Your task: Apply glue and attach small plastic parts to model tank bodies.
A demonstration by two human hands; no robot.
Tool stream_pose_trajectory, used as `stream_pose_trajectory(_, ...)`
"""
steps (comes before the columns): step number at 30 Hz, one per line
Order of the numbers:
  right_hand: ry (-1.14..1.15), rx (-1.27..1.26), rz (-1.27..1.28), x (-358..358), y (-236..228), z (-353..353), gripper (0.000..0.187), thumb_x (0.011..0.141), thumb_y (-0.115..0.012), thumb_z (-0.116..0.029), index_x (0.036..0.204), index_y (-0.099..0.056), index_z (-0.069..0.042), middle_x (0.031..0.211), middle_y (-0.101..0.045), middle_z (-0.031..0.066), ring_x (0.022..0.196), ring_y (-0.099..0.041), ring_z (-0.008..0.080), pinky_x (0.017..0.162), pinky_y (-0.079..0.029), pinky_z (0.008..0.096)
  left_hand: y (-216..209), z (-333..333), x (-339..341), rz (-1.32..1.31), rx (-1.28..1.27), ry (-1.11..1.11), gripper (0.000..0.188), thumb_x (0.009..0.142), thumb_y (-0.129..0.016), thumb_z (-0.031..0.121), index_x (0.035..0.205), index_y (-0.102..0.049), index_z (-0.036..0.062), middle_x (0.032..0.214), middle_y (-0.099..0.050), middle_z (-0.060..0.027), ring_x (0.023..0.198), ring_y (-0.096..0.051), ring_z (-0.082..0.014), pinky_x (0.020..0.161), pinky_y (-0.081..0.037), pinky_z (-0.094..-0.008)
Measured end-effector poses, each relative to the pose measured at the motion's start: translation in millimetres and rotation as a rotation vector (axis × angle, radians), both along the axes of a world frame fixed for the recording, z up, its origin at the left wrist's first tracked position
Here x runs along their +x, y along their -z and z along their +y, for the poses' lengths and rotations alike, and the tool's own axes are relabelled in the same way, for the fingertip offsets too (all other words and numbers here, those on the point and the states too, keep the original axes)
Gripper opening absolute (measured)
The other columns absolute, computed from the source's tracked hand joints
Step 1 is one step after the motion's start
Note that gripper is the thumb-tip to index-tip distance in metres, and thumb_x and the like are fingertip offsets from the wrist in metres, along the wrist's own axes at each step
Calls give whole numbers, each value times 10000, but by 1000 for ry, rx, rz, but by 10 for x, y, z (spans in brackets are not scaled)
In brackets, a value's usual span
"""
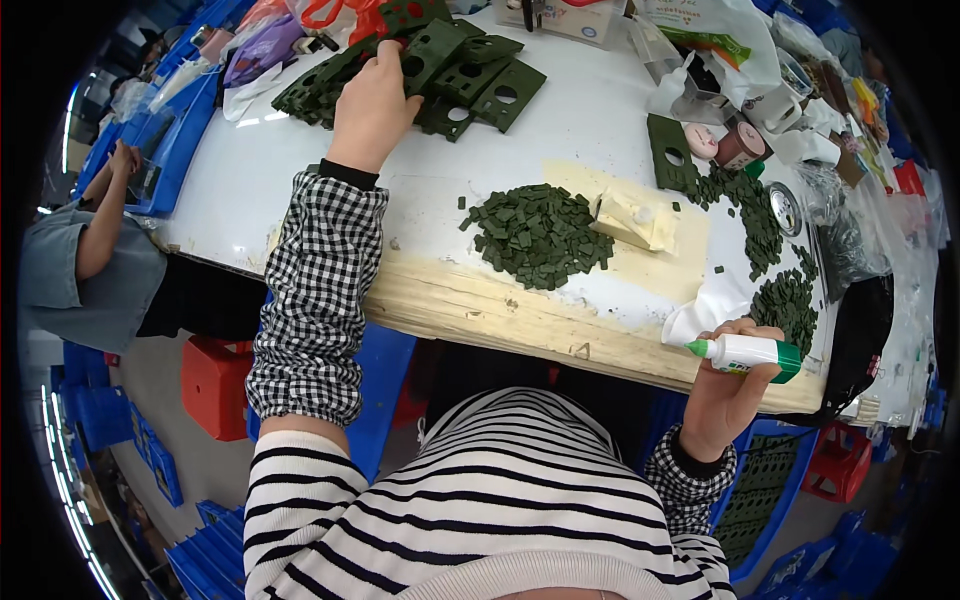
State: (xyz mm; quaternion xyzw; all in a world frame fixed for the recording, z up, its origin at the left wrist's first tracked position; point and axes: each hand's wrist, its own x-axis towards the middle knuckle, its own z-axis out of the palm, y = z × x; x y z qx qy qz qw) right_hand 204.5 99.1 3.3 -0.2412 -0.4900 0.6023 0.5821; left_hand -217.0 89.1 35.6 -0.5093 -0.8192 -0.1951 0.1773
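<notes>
My left hand [372, 112] reaches to the far left of the table, over a heap of dark green plates [482, 78] with round holes. Its thumb and forefinger are apart and touch the heap; the other fingers are partly hidden. Near the front right edge, my right hand [722, 400] is closed around a white and green glue bottle [745, 352], held sideways with its pale green nozzle pointing left. Small dark green rectangular pieces [540, 238] lie in a pile mid-table, beside a yellowish block-shaped holder [634, 220].
A single green plate [671, 152] and more small pieces [783, 308] lie at the right, near a round metal lid [785, 208]. Bags and containers crowd the far right. Another person [95, 255] is at the left, beside blue trays [185, 150]. Red stools [215, 388] stand below.
</notes>
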Motion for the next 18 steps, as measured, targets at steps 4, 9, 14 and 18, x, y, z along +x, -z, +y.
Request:
stream_pose_trajectory(4,22,-9,-3,4,-31,28,478,922,-538,-509,1018,-497,-42,912,-497,58,902,-548,190,802,-512,375,-176,-313,173,69,227,169,466,736,-730,104,1136,-520,-9,1005,-590,-189,928,-585,-358,792,-486,-412)
stream_pose_trajectory(9,-139,55,13,-226,-133,32,507,901,-541,-554,999,-494,-59,851,-598,95,933,-593,251,1052,-344,516,-262,-925,1280,-680,202,614,562,723,-712,-1,1251,-520,-23,1113,-537,-149,1017,-575,-233,899,-509,-328)
stream_pose_trajectory(14,-396,-7,144,-478,-149,58,490,908,-571,-493,1029,-486,-25,887,-629,149,1025,-601,310,1065,-329,572,112,-1048,1769,-1186,153,827,571,729,-728,-22,1248,-489,-16,1191,-456,-128,1074,-536,-192,940,-492,-319)
stream_pose_trajectory(18,-378,-88,144,-482,-107,-43,450,928,-564,-444,1043,-486,-15,907,-630,155,1008,-616,296,1046,-364,561,379,-968,1930,-1466,328,928,618,724,-732,-65,1256,-430,18,1268,-438,-151,1123,-527,-191,953,-485,-323)
